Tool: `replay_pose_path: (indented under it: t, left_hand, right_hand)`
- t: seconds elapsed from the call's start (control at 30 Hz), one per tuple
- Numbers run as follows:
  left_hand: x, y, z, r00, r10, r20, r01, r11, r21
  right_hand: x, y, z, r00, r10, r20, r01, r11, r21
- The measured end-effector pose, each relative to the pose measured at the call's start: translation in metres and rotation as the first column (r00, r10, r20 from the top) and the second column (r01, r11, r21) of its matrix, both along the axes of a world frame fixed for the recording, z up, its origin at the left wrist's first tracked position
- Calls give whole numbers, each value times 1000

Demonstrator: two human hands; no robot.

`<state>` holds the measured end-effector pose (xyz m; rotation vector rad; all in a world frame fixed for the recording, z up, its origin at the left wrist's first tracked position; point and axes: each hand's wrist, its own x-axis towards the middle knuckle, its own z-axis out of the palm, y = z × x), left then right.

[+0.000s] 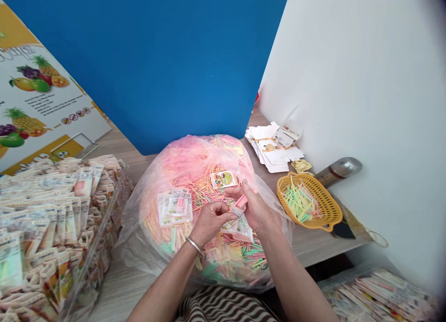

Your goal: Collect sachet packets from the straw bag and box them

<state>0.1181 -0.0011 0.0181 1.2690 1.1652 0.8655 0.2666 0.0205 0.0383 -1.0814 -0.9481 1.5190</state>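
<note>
Between my hands is a small printed packet [237, 210], its edge pinched between the thumb and fingers of my left hand [209, 220]. My right hand [258, 209] holds a small bunch of thin pink sticks [241, 200], whose lower ends meet the mouth of the packet; whether they are inside is hard to see. Under both hands spreads a large clear plastic bag [167, 157] full of pink, yellow and green sticks. On top of it lie a few flat packets [175, 207] at the left, one packet [223, 179] behind my hands and more packets [240, 228] below them.
At the left stands a clear container [101, 229] crammed with filled packets. A yellow basket [332, 215] of sticks sits at the right, beside a metal cylinder [339, 168]. White cartons [275, 147] lie behind. A blue panel [195, 66] rises at the back. More packets [379, 296] show lower right.
</note>
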Motion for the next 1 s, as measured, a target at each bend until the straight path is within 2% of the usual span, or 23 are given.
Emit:
replay_pose_path:
  t: [0.1, 0.2, 0.33, 0.5, 0.7, 0.77, 0.83, 0.87, 0.93, 1.0]
  left_hand:
    - [-2, -1, 2, 999, 31, -16, -30, 999, 28]
    - [1, -3, 7, 997, 33, -70, -26, 995, 100]
    - [4, -5, 14, 994, 11, -107, 7, 986, 166]
    - [5, -6, 8, 996, 31, 83, -39, 994, 105]
    - [5, -10, -1, 978, 24, 205, -48, 992, 113]
    - [-3, -12, 4, 973, 111, 203, -137, 983, 122]
    - [-18, -15, 10, 941, 313, 126, -332, 927, 173]
    - [-29, -15, 14, 897, 437, 66, -440, 871, 219]
    - [-53, -14, 17, 761, 647, -60, -596, 731, 332]
    - [-77, -11, 13, 630, 758, -170, -643, 632, 433]
  right_hand:
    - [-6, -2, -3, 993, -14, -115, 4, 996, -84]
    - [-14, -5, 0, 999, -4, -49, 0, 997, -77]
    - [-15, -7, 8, 977, -12, 214, -5, 997, 75]
    - [-8, -7, 13, 868, 75, 492, -184, 966, 179]
    - [-10, -16, 27, 845, 20, 534, -195, 942, 273]
    - [-9, -18, 31, 869, -14, 494, -182, 920, 346]
    - [-7, -17, 29, 876, -83, 476, -153, 886, 437]
    - [-6, -15, 25, 849, -123, 514, -159, 867, 471]
    - [-8, -12, 11, 710, -173, 682, -261, 835, 484]
    - [-14, -9, -7, 502, -155, 851, -412, 822, 393]
